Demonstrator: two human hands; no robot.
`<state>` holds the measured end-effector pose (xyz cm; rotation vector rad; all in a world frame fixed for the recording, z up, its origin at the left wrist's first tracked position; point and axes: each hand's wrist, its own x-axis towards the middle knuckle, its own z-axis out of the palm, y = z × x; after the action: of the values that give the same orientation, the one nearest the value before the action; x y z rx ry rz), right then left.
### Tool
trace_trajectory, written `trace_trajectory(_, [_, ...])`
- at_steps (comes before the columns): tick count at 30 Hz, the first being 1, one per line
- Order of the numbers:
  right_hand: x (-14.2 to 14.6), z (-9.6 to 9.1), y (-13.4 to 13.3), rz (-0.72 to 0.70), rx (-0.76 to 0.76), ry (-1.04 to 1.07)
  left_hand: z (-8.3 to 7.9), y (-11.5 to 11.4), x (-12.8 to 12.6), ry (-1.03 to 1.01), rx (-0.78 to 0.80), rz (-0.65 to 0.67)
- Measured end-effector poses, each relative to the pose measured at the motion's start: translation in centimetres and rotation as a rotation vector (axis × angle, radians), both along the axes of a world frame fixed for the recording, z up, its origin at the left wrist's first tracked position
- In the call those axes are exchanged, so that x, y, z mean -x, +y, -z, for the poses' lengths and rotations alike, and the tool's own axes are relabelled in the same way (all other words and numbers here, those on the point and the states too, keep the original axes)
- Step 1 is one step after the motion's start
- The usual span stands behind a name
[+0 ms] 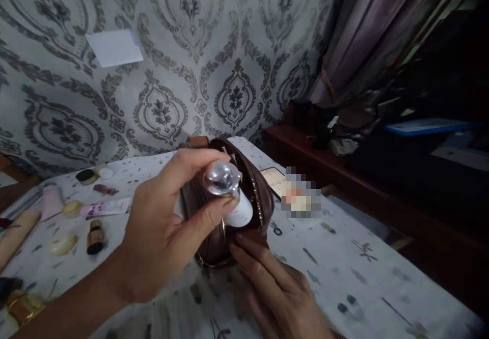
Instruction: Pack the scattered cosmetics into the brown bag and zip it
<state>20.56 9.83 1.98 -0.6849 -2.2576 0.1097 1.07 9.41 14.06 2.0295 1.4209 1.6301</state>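
Observation:
My left hand (164, 227) pinches a small white bottle with a shiny silver cap (229, 194), holding it tilted just above the open mouth of a brown leather pouch (260, 196). The pouch stands on a table covered with a white patterned cloth (344, 257). My right hand (275, 283) rests against the pouch's near side, its fingers pressed on the leather at the lower edge, steadying it.
Cosmetics lie on the left of the table: a small dark bottle (94, 236), a pink-and-white tube (105, 207), round jars (87, 176), a pink tube (52, 200). A phone (274, 180) lies behind the pouch. Dark wooden furniture (344, 176) stands at the right.

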Motion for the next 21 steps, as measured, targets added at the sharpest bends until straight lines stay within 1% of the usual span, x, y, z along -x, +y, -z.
trace_trajectory(3, [-0.3,0.1,0.1,0.006,0.019,0.011,0.2,1.0,0.3,0.026,0.069,0.003])
trace_trajectory(4, [-0.4,0.2,0.2,0.006,0.023,0.013,0.1,1.3,0.5,-0.008,0.112,0.012])
trace_trajectory(7, [-0.4,0.8,0.7,-0.014,0.011,0.032,0.0,1.9,0.7,-0.194,0.228,0.037])
trace_trajectory(9, [-0.4,1.2,1.0,-0.034,-0.041,0.081,0.0,2.2,0.7,-0.246,0.248,0.038])
trace_trajectory(11, [-0.4,1.5,1.1,-0.032,-0.074,0.106,0.0,2.4,0.6,-0.156,0.219,0.006])
trace_trajectory(15, [-0.4,1.2,1.0,0.023,-0.040,0.023,0.2,2.5,0.5,0.218,0.126,-0.109])
trace_trajectory(17, [-0.4,1.0,1.0,0.038,-0.066,0.026,0.3,2.7,0.6,0.369,0.111,-0.145])
trace_trajectory(19, [-0.4,1.0,1.1,0.043,-0.095,0.038,0.5,3.0,0.6,0.468,0.100,-0.146])
trace_trajectory(21, [-0.3,1.1,1.2,0.046,-0.104,0.038,0.7,3.3,0.7,0.523,0.097,-0.110])
